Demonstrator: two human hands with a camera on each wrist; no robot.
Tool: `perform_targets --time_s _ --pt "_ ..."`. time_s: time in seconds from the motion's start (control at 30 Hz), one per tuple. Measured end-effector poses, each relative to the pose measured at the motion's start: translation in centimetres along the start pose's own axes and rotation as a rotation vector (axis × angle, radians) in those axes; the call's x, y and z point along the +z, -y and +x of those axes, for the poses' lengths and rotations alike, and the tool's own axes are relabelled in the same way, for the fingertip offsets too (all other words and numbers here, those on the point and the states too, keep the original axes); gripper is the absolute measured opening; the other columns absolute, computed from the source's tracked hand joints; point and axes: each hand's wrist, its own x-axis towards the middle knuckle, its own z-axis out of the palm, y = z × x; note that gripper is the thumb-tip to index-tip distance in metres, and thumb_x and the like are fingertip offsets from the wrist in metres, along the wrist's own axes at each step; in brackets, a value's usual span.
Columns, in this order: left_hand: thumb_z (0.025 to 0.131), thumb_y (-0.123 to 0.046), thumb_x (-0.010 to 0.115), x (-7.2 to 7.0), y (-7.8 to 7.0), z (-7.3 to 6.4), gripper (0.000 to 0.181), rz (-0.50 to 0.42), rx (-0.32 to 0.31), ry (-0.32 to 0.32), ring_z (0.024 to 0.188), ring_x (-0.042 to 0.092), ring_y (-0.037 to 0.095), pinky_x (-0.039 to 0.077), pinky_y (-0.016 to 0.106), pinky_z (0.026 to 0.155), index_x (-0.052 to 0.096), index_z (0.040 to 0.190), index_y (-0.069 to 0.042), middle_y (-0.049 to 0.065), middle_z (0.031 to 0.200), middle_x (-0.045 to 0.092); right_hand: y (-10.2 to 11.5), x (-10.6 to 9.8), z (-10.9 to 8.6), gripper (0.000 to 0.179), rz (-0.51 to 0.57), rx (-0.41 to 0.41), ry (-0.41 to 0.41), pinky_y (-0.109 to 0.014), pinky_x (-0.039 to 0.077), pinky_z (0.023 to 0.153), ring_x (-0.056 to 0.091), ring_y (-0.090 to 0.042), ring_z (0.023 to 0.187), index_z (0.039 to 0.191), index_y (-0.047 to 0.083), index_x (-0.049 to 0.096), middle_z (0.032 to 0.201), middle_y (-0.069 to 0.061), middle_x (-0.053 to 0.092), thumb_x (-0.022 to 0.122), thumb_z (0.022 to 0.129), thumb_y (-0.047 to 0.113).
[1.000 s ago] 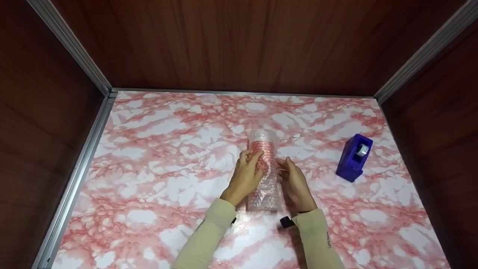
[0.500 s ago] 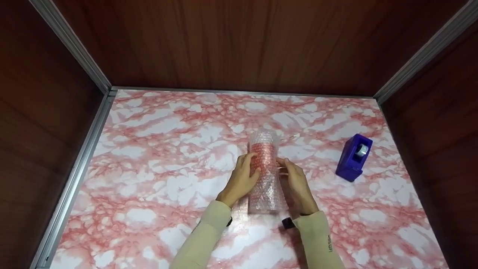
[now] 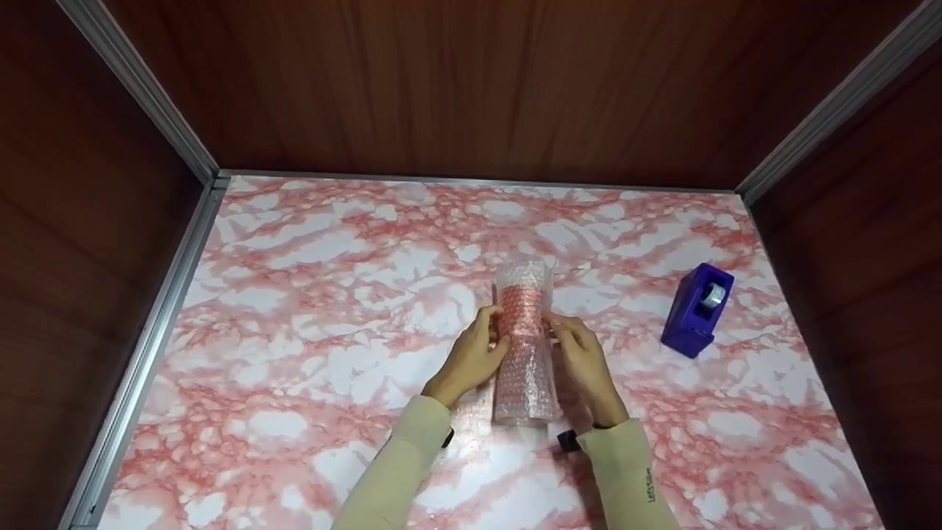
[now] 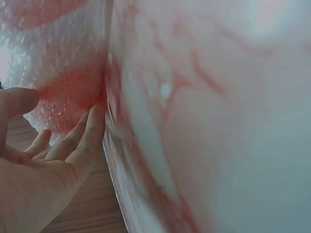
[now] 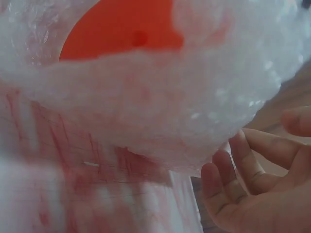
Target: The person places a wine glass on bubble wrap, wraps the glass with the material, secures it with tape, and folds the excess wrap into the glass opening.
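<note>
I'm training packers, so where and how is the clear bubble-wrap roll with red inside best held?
Probably round its middle, the left hand and right hand coming low from opposite sides. The clear bubble-wrap roll lies lengthwise between them, offering rounded long sides; at the far end the wrap runs past the red object, so it may crumple there.

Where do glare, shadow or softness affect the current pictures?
Head: shadow on the tabletop beside the right sleeve, glints on the bubble wrap, back wall dim. Left wrist: bright glare on the tabletop at upper right, its pattern soft. Right wrist: hazy overall, bubble wrap blurred with scattered glints, tabletop at lower left out of focus.
</note>
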Motion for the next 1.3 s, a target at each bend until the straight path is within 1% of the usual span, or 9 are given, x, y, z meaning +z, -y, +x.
perform_targets --time_s 0.13,0.23,0.43,0.77,0.83,0.93,1.03,1.1,1.3 --pt "0.098 -0.006 0.058 -0.1 0.1 -0.2 0.044 0.006 -0.029 0.023 0.108 0.066 0.026 0.052 0.031 0.089 0.040 0.138 -0.005 0.017 0.124 0.063 -0.1 0.0 -0.1 0.029 -0.140 -0.150 0.021 -0.043 0.043 0.092 0.051 -0.031 0.117 0.126 -0.004 0.067 0.125 -0.019 0.057 0.053 0.105 0.011" --pt "0.099 -0.008 0.057 -0.2 0.3 -0.4 0.041 0.028 -0.046 0.053 0.113 0.064 0.025 0.051 0.033 0.093 0.039 0.136 -0.008 0.017 0.130 0.062 -0.3 0.0 -0.2 0.027 -0.238 -0.258 0.043 -0.049 0.044 0.095 0.047 -0.036 0.126 0.124 -0.005 0.068 0.135 -0.020 0.053 0.056 0.102 0.006" --pt "0.101 -0.010 0.055 -0.3 0.4 -0.6 0.036 0.065 -0.062 0.101 0.119 0.061 0.025 0.049 0.035 0.096 0.040 0.134 -0.012 0.015 0.133 0.061 -0.3 0.1 -0.3 0.028 -0.283 -0.305 0.097 -0.056 0.043 0.099 0.043 -0.037 0.133 0.126 -0.002 0.067 0.147 -0.016 0.048 0.061 0.100 0.005" --pt "0.096 -0.007 0.059 -0.7 0.4 -0.3 0.043 0.109 -0.076 0.067 0.111 0.063 0.025 0.050 0.033 0.093 0.052 0.139 0.000 0.014 0.123 0.064 -0.3 0.4 -0.3 0.031 -0.526 -0.464 0.068 -0.053 0.040 0.099 0.047 -0.039 0.121 0.122 0.001 0.069 0.142 -0.017 0.053 0.073 0.092 0.007" --pt "0.096 -0.007 0.060 -1.0 0.2 -0.2 0.044 0.107 -0.075 0.051 0.108 0.064 0.025 0.051 0.032 0.091 0.054 0.139 -0.001 0.014 0.123 0.063 -0.2 0.3 -0.4 0.033 -0.545 -0.470 0.072 -0.053 0.039 0.100 0.047 -0.040 0.123 0.122 0.002 0.069 0.143 -0.018 0.053 0.075 0.090 0.008" --pt "0.097 -0.009 0.060 -1.5 -0.3 0.2 0.047 0.046 -0.051 0.029 0.107 0.065 0.024 0.052 0.031 0.090 0.053 0.143 -0.006 0.014 0.127 0.061 -0.1 0.2 -0.4 0.034 -0.555 -0.476 0.085 -0.054 0.039 0.101 0.047 -0.040 0.123 0.122 0.003 0.069 0.143 -0.017 0.053 0.076 0.090 0.011" --pt "0.100 -0.016 0.062 -2.1 -0.9 0.8 0.051 -0.018 -0.006 0.063 0.108 0.063 0.022 0.051 0.030 0.091 0.048 0.149 -0.014 0.011 0.136 0.055 0.0 0.2 -0.3 0.035 -0.560 -0.475 0.099 -0.054 0.040 0.101 0.047 -0.040 0.123 0.123 0.003 0.068 0.143 -0.017 0.052 0.076 0.090 0.011" --pt "0.100 -0.021 0.064 -2.4 -1.3 1.1 0.055 -0.041 0.013 0.114 0.109 0.061 0.021 0.050 0.028 0.092 0.045 0.151 -0.019 0.009 0.140 0.050 0.0 0.1 -0.3 0.036 -0.559 -0.472 0.104 -0.055 0.040 0.100 0.047 -0.040 0.123 0.123 0.002 0.068 0.144 -0.017 0.052 0.076 0.089 0.011" --pt "0.096 -0.031 0.070 -3.3 -2.0 2.1 0.065 0.071 0.021 0.240 0.101 0.059 0.020 0.050 0.029 0.088 0.042 0.154 -0.027 0.009 0.128 0.046 -0.2 -0.2 -0.3 0.037 -0.550 -0.482 0.130 -0.054 0.041 0.097 0.048 -0.039 0.122 0.125 0.002 0.066 0.144 -0.016 0.051 0.074 0.091 0.013"
